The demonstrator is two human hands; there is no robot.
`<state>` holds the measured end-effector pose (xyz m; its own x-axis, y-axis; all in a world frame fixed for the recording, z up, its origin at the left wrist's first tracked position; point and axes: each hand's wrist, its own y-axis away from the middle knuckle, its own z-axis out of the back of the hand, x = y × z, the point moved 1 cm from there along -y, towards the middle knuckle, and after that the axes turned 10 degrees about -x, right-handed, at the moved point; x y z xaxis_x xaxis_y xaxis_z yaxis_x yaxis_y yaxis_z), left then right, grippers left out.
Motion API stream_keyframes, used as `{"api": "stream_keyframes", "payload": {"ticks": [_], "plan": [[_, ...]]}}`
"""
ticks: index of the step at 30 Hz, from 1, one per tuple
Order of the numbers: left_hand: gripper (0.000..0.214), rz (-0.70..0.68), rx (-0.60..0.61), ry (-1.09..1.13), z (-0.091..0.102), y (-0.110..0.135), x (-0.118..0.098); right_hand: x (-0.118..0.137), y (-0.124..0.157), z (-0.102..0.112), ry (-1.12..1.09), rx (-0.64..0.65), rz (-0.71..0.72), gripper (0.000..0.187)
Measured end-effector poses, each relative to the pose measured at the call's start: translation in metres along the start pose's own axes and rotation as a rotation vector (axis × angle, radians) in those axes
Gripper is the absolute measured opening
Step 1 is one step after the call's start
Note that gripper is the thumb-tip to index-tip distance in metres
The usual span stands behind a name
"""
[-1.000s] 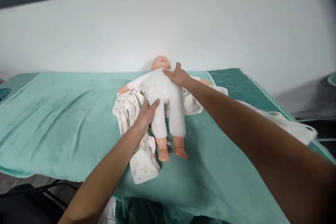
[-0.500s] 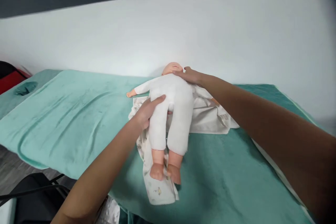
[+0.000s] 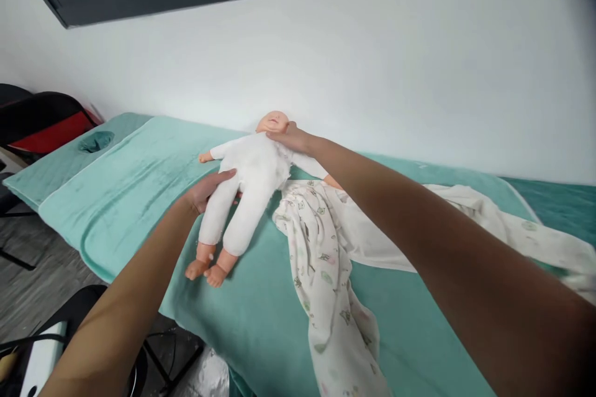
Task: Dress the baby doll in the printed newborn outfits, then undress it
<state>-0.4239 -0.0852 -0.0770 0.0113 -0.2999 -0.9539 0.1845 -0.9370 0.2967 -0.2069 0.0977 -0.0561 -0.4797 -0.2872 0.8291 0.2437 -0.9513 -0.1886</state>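
Note:
A baby doll [image 3: 258, 164] with a white cloth body faces up at the wall side of the green-covered massage table [image 3: 139, 180]. My left hand [image 3: 209, 191] grips its upper leg near the hip, thumb on top and fingers under the thigh. Around the doll's neck and shoulder, my right hand [image 3: 291, 136] is closed, partly behind the chin. Just right of the doll lies a printed white baby garment [image 3: 326, 260], crumpled, one part trailing toward the near edge. My right forearm hides some of it.
A face hole [image 3: 96, 141] is in the table's left end. Black chairs with red [image 3: 53, 131] stand beyond it. At lower left, a white device [image 3: 44, 353] with a cable lies on a dark seat. The white wall [image 3: 372, 74] borders the far side.
Both hands have shifted the doll left, off the printed garment. The garment now lies uncovered to its right, and the view has turned somewhat.

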Motion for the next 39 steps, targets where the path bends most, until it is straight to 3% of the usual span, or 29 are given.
{"api": "stream_keyframes", "payload": {"ticks": [3, 4, 9, 11, 14, 15, 17, 19, 20, 21, 22, 25, 28, 31, 35, 37, 39], "plan": [[0.048, 0.004, -0.102, -0.005, 0.017, -0.017, 0.002, 0.001, -0.018, -0.021, 0.024, 0.024, -0.161, 0.102], [0.048, 0.008, -0.134, -0.006, 0.020, -0.021, 0.002, 0.001, -0.022, -0.025, 0.024, 0.037, -0.154, 0.101], [0.050, 0.121, -0.109, 0.012, 0.024, -0.032, 0.011, -0.018, -0.033, -0.026, -0.029, 0.103, 0.080, 0.092], [0.054, 0.130, -0.110, 0.012, 0.025, -0.032, 0.013, -0.034, -0.032, -0.017, 0.000, 0.112, 0.057, 0.097], [0.059, 0.106, -0.109, -0.059, 0.028, -0.028, 0.008, -0.064, -0.024, 0.006, 0.136, 0.115, -0.138, 0.095], [0.059, 0.065, -0.170, -0.141, 0.028, -0.024, 0.004, -0.074, -0.019, 0.018, 0.181, 0.116, -0.197, 0.089], [0.054, -0.124, -0.436, -0.398, 0.023, -0.012, -0.007, -0.096, -0.005, 0.045, 0.251, 0.135, -0.261, 0.082], [0.043, -0.428, -0.705, -0.656, 0.006, 0.008, -0.015, -0.115, 0.015, 0.079, 0.315, 0.140, -0.295, 0.078], [0.036, -0.564, -0.754, -0.743, -0.007, 0.019, -0.015, -0.123, 0.026, 0.096, 0.350, 0.146, -0.308, 0.074], [0.028, -0.660, -0.719, -0.793, -0.024, 0.032, -0.012, -0.128, 0.038, 0.113, 0.386, 0.156, -0.319, 0.070], [0.025, -0.666, -0.617, -0.815, -0.042, 0.043, -0.006, -0.131, 0.051, 0.129, 0.433, 0.167, -0.317, 0.066], [0.042, -0.404, -0.247, -0.858, -0.101, 0.069, 0.025, -0.121, 0.090, 0.160, 0.612, 0.263, -0.200, 0.049], [0.054, -0.289, -0.072, -0.831, -0.153, 0.086, 0.049, -0.094, 0.126, 0.168, 0.670, 0.337, -0.027, 0.030], [0.033, -0.341, 0.050, -0.826, -0.194, 0.105, 0.048, -0.066, 0.158, 0.172, 0.625, 0.267, 0.050, 0.029], [0.008, -0.628, 0.196, -0.703, -0.232, 0.139, 0.022, -0.035, 0.204, 0.192, 0.531, 0.217, 0.134, 0.035], [0.008, -0.856, 0.152, -0.623, -0.244, 0.155, 0.008, -0.019, 0.229, 0.209, 0.429, 0.245, 0.180, 0.036], [0.010, -1.044, 0.000, -0.565, -0.254, 0.165, -0.004, -0.003, 0.253, 0.228, 0.297, 0.265, 0.225, 0.037]]}}
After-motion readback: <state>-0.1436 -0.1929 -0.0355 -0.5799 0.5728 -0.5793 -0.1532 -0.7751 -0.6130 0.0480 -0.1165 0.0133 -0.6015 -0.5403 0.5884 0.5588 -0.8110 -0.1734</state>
